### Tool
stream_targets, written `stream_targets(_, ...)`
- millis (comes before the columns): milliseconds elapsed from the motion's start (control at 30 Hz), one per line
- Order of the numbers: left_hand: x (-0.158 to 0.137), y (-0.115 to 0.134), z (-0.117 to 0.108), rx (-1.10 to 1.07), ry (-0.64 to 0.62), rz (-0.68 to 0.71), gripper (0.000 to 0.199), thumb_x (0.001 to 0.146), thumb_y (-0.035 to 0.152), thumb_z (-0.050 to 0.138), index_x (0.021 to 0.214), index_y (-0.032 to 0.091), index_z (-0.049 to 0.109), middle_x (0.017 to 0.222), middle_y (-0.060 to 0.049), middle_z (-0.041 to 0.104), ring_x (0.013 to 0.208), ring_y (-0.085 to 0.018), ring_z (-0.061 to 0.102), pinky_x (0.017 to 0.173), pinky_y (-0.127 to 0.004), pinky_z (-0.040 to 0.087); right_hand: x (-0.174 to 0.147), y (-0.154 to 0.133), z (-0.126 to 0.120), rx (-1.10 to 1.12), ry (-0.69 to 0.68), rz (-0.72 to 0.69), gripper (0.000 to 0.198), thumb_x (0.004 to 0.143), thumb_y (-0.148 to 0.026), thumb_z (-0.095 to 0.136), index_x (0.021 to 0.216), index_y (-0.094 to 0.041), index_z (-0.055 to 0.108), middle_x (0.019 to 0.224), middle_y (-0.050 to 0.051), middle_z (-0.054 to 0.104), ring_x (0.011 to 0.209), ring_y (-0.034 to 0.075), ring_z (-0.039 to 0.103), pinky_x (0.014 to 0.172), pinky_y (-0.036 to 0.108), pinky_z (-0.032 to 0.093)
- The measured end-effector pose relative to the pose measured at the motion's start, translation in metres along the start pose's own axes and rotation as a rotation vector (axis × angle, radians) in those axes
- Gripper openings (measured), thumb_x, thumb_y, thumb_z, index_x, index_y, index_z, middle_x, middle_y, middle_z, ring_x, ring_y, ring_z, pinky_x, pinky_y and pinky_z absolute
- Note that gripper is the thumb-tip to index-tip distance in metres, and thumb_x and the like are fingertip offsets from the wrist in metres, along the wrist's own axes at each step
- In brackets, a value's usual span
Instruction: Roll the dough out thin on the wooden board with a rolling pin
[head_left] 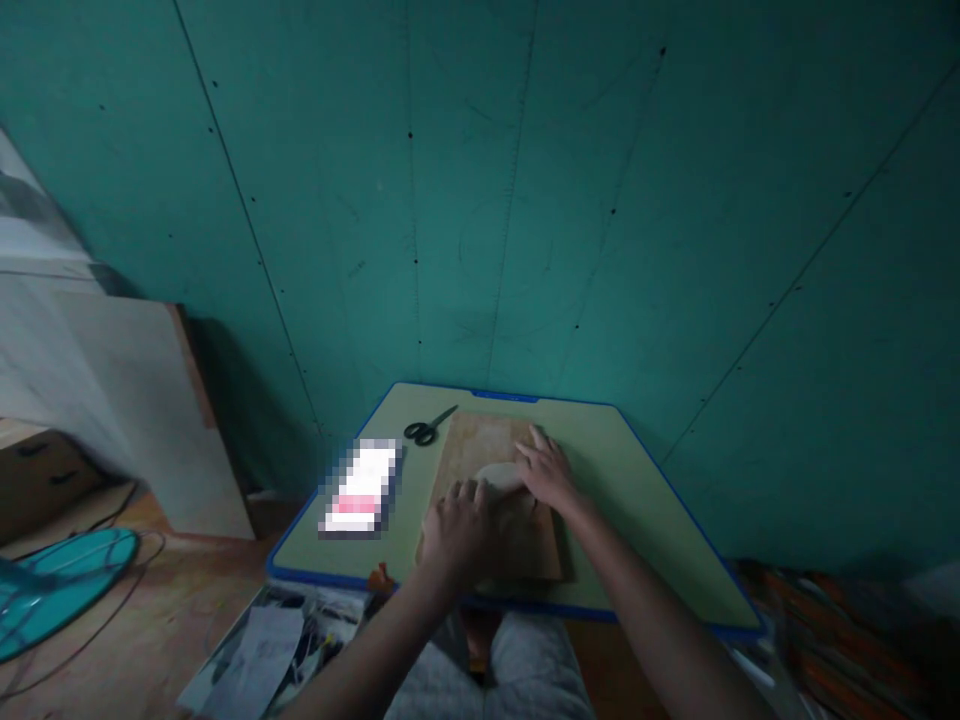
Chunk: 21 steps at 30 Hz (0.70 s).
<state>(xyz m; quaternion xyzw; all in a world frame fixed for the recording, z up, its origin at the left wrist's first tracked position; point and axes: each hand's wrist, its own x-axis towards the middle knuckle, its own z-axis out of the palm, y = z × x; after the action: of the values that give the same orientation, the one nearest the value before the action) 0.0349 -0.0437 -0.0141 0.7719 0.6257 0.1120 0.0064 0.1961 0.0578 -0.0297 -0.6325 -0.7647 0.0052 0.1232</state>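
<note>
- Because it lies flat near the middle of the wooden board (480, 435), the pale piece (501, 477) is backed by a firm surface and is reachable from both sides; its material is too dim to identify.
- Left hand (457, 525): placed at the near left of the piece, fingers bent and knuckles uppermost. Whether they grasp or merely press cannot be determined, since the fingertips are hidden.
- Right hand (549, 472): set at the right of the piece, fingers spread over the board, presumably to steady it; a pinch on the edge cannot be ruled out.
- Board: laid lengthwise before the person, apparently to shield the blue-edged table (637, 490) and keep the work central.
- Scissors (426, 432): just beside the board's far left, handles toward the left, blades pointing away, probably to leave the working area unobstructed.
- Phone-like object (364, 490): pixelated, on the table's left, likely positioned for a glance without crossing the hands.
- Green wall (480, 200): rises behind the table.
</note>
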Motion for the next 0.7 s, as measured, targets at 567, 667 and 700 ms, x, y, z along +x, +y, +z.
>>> stream_targets(567,-0.067,0.018,0.044,-0.238,0.232,0.301,0.053,0.083,0.004,0.046,0.134,0.018,0.053,0.157,-0.015,0.030,0.146,-0.029,0.025,0.113,-0.049,0.039,-0.040,-0.026,0.001,0.211,-0.038,-0.420,0.052,0.094,-0.022,0.036,0.145,-0.014,0.045,0.158,0.010,0.030,0.149,0.021,0.014,0.120,0.046,0.021)
stream_targets(667,-0.073,0.012,0.042,-0.274,0.246,0.269,0.037,0.081,0.002,0.048,0.110,0.020,0.065,0.156,-0.014,0.032,0.147,-0.030,0.023,0.112,-0.055,0.038,-0.031,-0.040,-0.006,0.172,-0.117,-0.449,0.053,0.092,-0.021,0.039,0.143,-0.016,0.048,0.155,0.009,0.036,0.148,0.023,0.017,0.120,0.045,0.017)
stream_targets(700,-0.074,0.010,0.042,-0.279,0.248,0.259,0.037,0.081,0.002,0.048,0.107,0.020,0.065,0.156,-0.014,0.032,0.147,-0.030,0.023,0.111,-0.056,0.038,-0.029,-0.044,-0.009,0.166,-0.137,-0.459,0.053,0.091,-0.021,0.040,0.143,-0.017,0.049,0.154,0.009,0.038,0.148,0.023,0.018,0.120,0.045,0.017)
